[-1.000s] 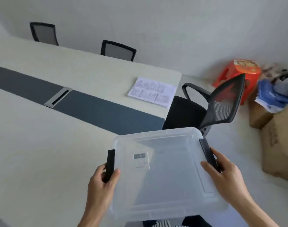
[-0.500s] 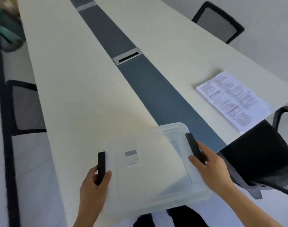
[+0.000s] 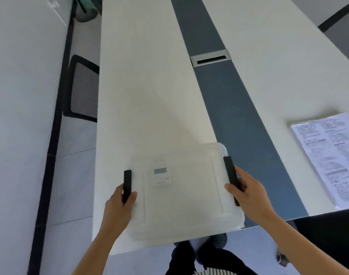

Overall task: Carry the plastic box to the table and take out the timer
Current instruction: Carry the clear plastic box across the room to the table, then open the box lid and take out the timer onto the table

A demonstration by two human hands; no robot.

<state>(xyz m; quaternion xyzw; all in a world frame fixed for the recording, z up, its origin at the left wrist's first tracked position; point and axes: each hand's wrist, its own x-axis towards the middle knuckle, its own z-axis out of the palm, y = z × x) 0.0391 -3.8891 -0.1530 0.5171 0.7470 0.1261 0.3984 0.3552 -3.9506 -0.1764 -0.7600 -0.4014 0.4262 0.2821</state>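
Note:
A clear plastic box (image 3: pixel 189 197) with a lid and two black side latches lies over the near end of the long white table (image 3: pixel 149 96). My left hand (image 3: pixel 120 203) grips its left latch and my right hand (image 3: pixel 247 193) grips its right latch. Through the lid a small white timer (image 3: pixel 161 176) with a grey display shows inside, near the left half. I cannot tell whether the box rests on the table or hovers just above it.
A dark blue strip with a silver cable slot (image 3: pixel 210 58) runs down the table's middle. A printed paper sheet (image 3: pixel 328 157) lies at the right. A black mesh chair (image 3: pixel 83 88) stands at the table's left side, another chair (image 3: pixel 342 22) far right.
I have turned from facing the chair and boxes to facing along the table. The box, held in both hands, has moved over the table's near end.

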